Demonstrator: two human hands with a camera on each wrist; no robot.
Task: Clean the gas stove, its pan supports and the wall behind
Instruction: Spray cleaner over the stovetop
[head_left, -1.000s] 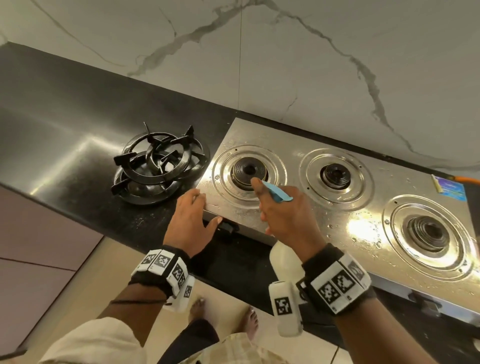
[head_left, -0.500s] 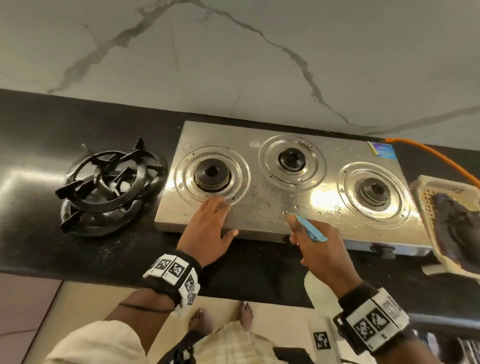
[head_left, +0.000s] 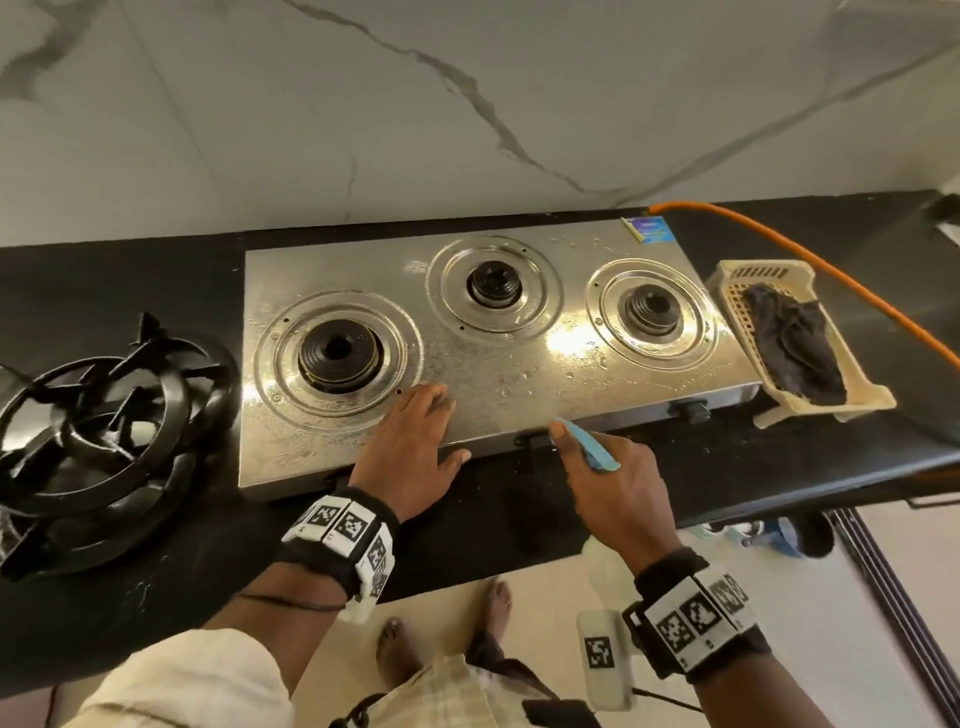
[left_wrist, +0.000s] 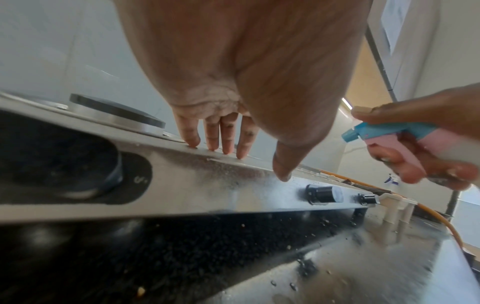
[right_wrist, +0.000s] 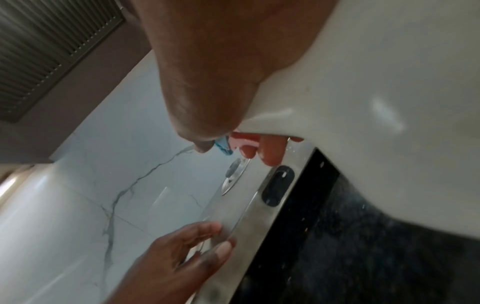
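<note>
The gas stove (head_left: 498, 364), a flat stainless-steel three-burner unit beaded with spray droplets, sits on the black stone table (head_left: 727, 467) with its back edge just off the wall. Nearest to me, the right hand (head_left: 618, 488) is wrapped round a white plastic spray bottle with a blue nozzle and pink trigger (left_wrist: 394, 137); its fingers curl on the trigger and the nozzle points over the stove's front edge, seemingly so the mist lands on the steel and the knobs. Just beside it the left hand (head_left: 410, 447) lies flat, fingers straight and spread, fingertips (left_wrist: 192, 142) touching the top near the left burner. It grips nothing, and I'd say it is there to steady the stove.

Left of the stove, the black cast-iron pan supports (head_left: 104, 415) are stacked on the table, likely lifted off so the top is bare for wiping. To the right, a cream plastic basket (head_left: 769, 415) holds a dark crumpled cloth (head_left: 795, 353), handy for the wipe I expect next. An orange gas hose (head_left: 831, 275) runs behind it. Farthest back stands the white marble-veined wall (head_left: 363, 130); I can't tell if it is wet.
</note>
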